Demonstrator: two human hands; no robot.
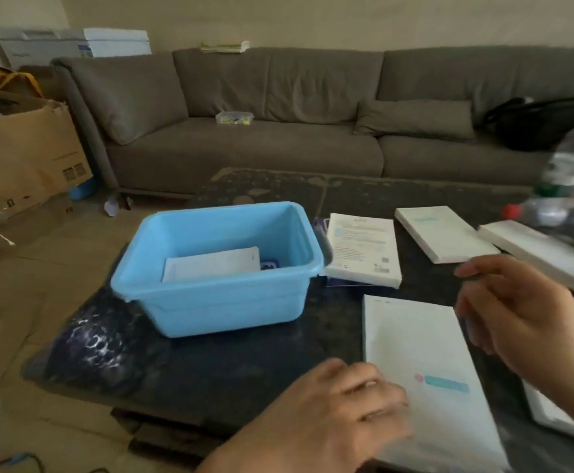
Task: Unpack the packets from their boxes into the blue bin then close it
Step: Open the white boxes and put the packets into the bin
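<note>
The person's left hand (343,414) is resting at 6 o'clock on the near left corner of a flat white rectangular box with a small teal label (429,377), its fingers (374,394) lying loosely curled on the box's edge rather than wrapping it. The right hand (518,312) is hovering at 3 o'clock just above the box's far right corner, fingers relaxed and slightly bent, gripping nothing; motion blur is softening its outline.

The box is lying flat on the dark speckled surface (244,367), its long axis running from 6 o'clock up toward 12, tilting a little left at the far end.

The open light-blue plastic bin (224,302) is sitting at 9 o'clock from the box, lidless, holding a flat white packet (210,264) on its floor. Just beside the bin's right rim a white printed box (364,250) is lying flat, and two more flat white boxes are lying at 1 and 2 o'clock, (442,233) and (545,254), well apart from the hands.
</note>
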